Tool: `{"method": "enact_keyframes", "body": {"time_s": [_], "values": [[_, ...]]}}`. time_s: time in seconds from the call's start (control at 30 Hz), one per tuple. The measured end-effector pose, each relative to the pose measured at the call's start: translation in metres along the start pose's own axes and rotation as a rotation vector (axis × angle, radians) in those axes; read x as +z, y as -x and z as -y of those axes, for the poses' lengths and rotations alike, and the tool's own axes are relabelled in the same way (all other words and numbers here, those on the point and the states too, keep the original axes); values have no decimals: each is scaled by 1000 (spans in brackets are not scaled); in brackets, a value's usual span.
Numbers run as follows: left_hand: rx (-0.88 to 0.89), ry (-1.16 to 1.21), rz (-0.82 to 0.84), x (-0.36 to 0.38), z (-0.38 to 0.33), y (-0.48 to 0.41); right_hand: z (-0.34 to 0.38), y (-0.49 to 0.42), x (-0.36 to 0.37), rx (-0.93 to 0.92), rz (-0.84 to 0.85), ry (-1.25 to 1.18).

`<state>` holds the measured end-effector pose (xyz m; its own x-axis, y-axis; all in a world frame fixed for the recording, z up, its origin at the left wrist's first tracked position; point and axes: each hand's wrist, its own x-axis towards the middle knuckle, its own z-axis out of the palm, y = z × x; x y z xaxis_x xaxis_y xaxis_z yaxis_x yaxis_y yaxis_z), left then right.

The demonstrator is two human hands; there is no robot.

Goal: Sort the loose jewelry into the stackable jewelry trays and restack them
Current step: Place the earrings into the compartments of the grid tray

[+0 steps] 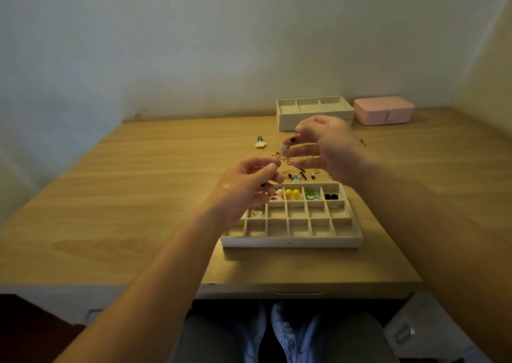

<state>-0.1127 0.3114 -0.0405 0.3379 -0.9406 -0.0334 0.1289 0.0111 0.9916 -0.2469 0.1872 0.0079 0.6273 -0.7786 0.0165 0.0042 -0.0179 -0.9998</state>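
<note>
A person seated at a wooden desk (166, 185) holds a gold tangle (282, 157) in the air between both hands, above the far edge of the divided tray (291, 241); the left hand (246, 188) pinches its nearer, lower end between thumb and forefinger, the other fingers curled into the palm; the right hand (329, 143) pinches a pale piece at its farther, upper end between thumb and forefinger, the remaining fingers held straight and slightly apart below.

The tangle's long axis runs from near-left to far-right, rising toward the right hand; both hands touch it, and the divided tray lies just beneath and toward the person, nearer the left hand; any drop into a compartment would, by the look of it, go down and back.

The tangle reads as thin gold wire hooks and loops caught together, glinting and slightly blurred; how many pieces it holds cannot be told.

The tray's far row already carries yellow beads (292, 193), green, black and pink items, and most of the nearer compartments look bare; more loose jewelry (296, 176) lies on the desk just beyond the tray; a second tray (315, 120) and a pink case (383, 112) stand by the wall.
</note>
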Motion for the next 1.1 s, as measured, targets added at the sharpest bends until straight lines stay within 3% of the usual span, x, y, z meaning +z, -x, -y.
{"method": "enact_keyframes", "body": {"time_s": [0.23,0.53,0.73,1.1], "values": [[152,-585,-105,-13,10,-7,-21,-6,0,250,66,-1],[402,-1161,62,-10,15,-5,-40,-11,-5,290,176,80],[440,-1262,100,-11,15,-5,-44,-13,-8,277,236,158],[304,-1263,133,-26,5,-4,-42,-22,-13,174,213,360]]}}
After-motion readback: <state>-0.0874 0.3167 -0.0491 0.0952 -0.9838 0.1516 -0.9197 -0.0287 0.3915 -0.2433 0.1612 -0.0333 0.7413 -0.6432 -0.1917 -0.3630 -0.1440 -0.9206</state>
